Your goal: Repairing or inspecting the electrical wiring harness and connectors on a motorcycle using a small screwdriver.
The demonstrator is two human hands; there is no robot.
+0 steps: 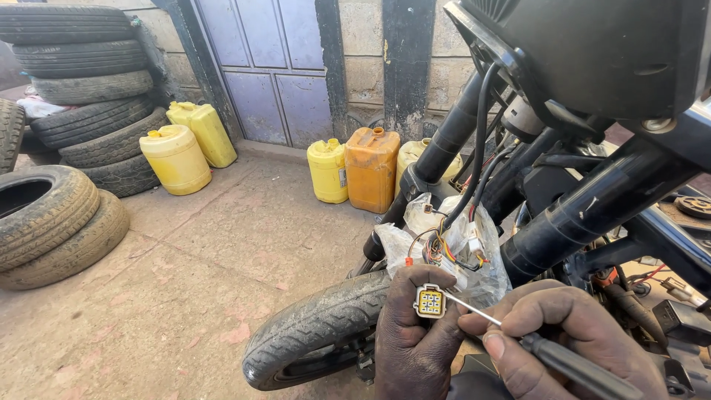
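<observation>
My left hand (pixel 415 341) pinches a small pale plug connector (pixel 429 301) with yellow pin holes, its coloured wires (pixel 444 248) running up into a clear plastic wrap (pixel 474 259) on a motorcycle's front. My right hand (pixel 563 337) holds a thin screwdriver (pixel 518 330) by its dark handle, the metal tip resting at the connector's right edge. Both hands hover just above the front tyre (pixel 311 326), between the black fork tubes (pixel 578 215).
Stacked car tyres (pixel 81 81) line the left wall. Yellow jerrycans (pixel 178 159) and an orange jerrycan (pixel 370 167) stand by a purple metal door (pixel 274 67). The headlight housing (pixel 592 52) hangs above; bare concrete floor (pixel 192 259) lies left.
</observation>
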